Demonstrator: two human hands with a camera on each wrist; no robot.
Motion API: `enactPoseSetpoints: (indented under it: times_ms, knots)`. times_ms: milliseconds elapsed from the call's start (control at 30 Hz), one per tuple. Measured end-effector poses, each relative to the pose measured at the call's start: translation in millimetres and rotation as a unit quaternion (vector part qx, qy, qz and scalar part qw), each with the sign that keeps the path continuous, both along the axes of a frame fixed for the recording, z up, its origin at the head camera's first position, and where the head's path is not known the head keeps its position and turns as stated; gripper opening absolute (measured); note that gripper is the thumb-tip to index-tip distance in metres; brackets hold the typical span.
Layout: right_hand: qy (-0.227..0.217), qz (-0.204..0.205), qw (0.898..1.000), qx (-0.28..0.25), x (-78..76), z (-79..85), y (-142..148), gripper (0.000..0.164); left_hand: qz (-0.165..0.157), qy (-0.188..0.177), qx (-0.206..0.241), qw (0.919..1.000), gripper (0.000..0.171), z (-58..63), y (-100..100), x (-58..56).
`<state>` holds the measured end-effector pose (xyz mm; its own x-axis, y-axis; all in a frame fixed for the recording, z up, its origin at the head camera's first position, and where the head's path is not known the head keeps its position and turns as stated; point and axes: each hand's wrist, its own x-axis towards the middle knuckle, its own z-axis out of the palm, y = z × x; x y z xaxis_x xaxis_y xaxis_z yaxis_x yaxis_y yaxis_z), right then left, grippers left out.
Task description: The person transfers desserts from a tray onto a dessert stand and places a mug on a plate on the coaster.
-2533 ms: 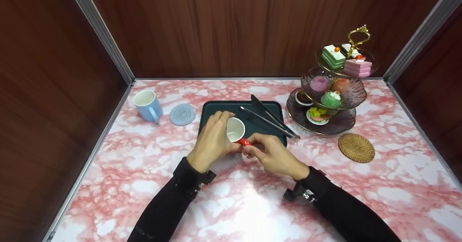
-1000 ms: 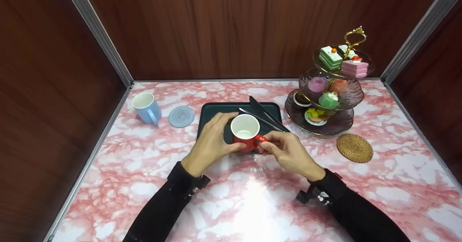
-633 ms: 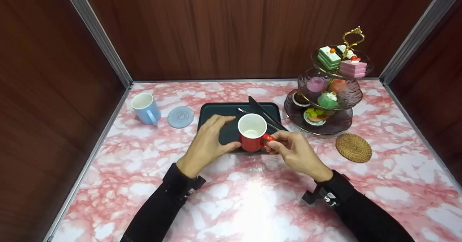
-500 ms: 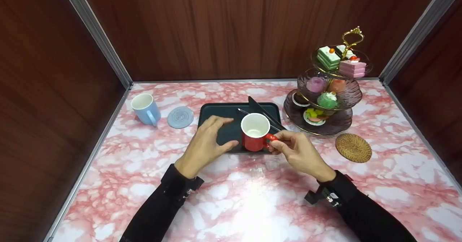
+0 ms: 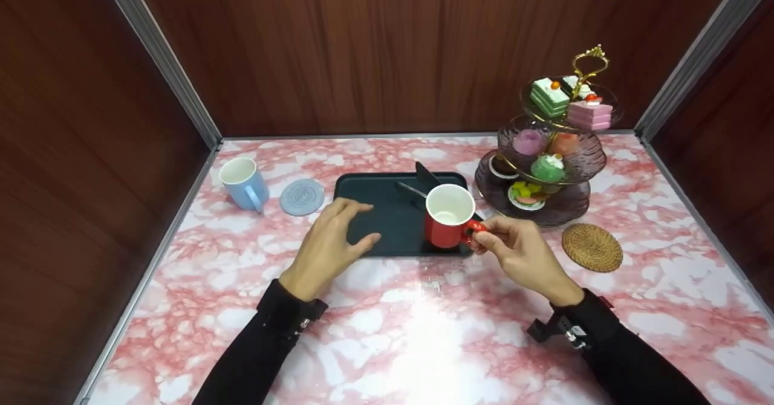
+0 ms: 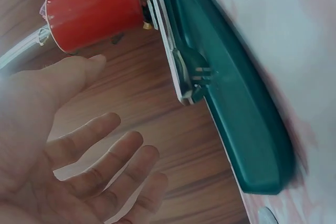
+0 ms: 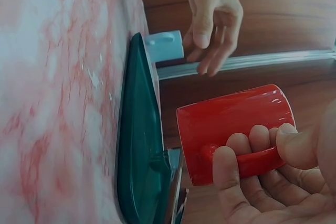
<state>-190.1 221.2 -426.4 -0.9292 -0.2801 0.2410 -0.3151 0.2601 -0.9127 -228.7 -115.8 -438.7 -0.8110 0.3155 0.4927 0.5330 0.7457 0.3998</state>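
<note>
My right hand (image 5: 520, 254) grips the handle of a red mug (image 5: 444, 233) with a white inside. The mug is held in the air above the right part of a dark green tray (image 5: 387, 230); in the right wrist view a gap shows between the mug (image 7: 231, 124) and the tray (image 7: 137, 140). To the left, my left hand (image 5: 326, 242) hovers over the tray's left edge, thumb and fingers spread apart and holding nothing. Tongs (image 5: 426, 178) with a black arm and a silvery arm lie across the tray, partly hidden behind the mug.
A light blue mug (image 5: 247, 187) and a grey-blue coaster (image 5: 302, 197) stand left of the tray. At right are a three-tier stand (image 5: 559, 208) of small cakes and desserts and a woven coaster (image 5: 592, 246). Wood panels (image 5: 387, 48) enclose the table.
My left hand has let go of the red mug and drawn away to the left. My right hand has carried the mug rightwards over the tray, holding its handle throughout.
</note>
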Motion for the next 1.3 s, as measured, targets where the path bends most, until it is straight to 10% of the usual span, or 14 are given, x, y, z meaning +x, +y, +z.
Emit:
enactPoseSetpoints:
  times_ms: [567,967,1300]
  knots:
    - [0.021,-0.035,0.999,0.0,13.1,7.9,32.0,0.016,0.054,-0.031,-0.001,0.9981,0.053,-14.0,-35.4,-2.8]
    - [0.04,-0.058,0.997,0.005,9.7,-14.7,66.6,0.019,0.084,-0.05,0.001,0.9952,0.052,-18.3,-55.3,-9.8]
    - [0.061,-0.081,0.995,0.02,28.1,4.8,74.8,0.016,0.1,-0.048,0.006,0.9938,0.051,-21.4,-66.1,-14.9]
